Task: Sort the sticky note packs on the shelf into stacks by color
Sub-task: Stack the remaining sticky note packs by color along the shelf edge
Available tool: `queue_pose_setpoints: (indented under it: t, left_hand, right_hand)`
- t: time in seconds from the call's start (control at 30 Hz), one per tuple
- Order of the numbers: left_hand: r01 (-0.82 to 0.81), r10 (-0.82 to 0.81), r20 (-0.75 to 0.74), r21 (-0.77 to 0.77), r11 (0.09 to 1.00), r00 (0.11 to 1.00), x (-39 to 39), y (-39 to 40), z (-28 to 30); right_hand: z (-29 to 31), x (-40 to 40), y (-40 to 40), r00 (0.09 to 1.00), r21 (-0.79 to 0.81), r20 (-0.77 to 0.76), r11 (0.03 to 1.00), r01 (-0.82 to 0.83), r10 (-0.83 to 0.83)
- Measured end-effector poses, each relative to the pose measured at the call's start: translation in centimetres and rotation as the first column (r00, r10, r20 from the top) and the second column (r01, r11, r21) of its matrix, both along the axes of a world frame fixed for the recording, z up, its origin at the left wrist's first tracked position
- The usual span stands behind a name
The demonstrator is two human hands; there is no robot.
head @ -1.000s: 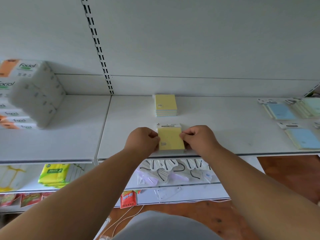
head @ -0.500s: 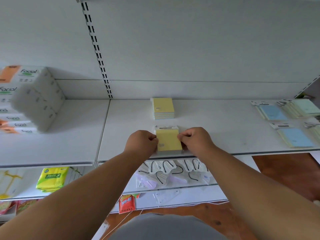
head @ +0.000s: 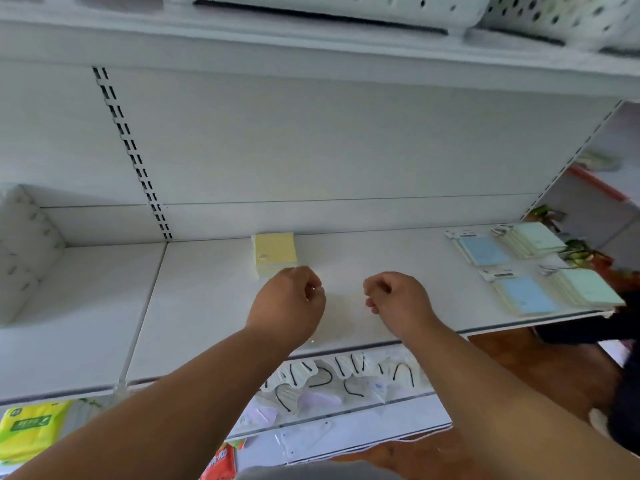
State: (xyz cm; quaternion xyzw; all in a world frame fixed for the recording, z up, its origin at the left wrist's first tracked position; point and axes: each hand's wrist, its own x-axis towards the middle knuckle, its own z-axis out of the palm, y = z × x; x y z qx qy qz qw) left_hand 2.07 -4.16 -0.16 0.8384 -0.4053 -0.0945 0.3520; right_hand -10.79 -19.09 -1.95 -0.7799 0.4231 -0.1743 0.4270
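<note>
Both hands (head: pixel 289 303) (head: pixel 398 301) loosely curled, empty.

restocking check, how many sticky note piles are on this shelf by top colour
yellow: 1, the yellow stack behind the left hand
blue: 2, the rear blue pile and the front blue pile
green: 2, the rear green pile and the front green pile
total: 5 piles; packs per pile cannot be told.

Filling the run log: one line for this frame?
left hand: empty, fingers curled | right hand: empty, fingers curled | yellow stack: back of shelf | blue and green packs: right, unsorted
</note>
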Motion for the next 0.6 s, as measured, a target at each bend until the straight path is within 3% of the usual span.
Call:
queue_pose_setpoints:
  t: [0.37,0.5,0.6]
  left_hand:
    - [0.251,-0.281,0.060,0.305,0.919,0.958,-8.1,-18.2,-2.6]
    - [0.255,-0.283,0.032,0.348,0.902,0.959,-11.1,-24.5,-3.4]
    - [0.180,-0.156,-0.104,0.279,0.943,0.982,-12.8,-28.4,-3.4]
  right_hand:
    - [1.7,-9.4,-18.4,0.970,-0.407,-0.226,0.914,-0.006,-0.094]
    - [1.8,-11.6,-25.0,0.915,-0.400,-0.383,0.915,-0.041,-0.126]
    - [1.6,-11.7,-28.2,0.828,-0.286,-0.555,0.953,-0.101,-0.079]
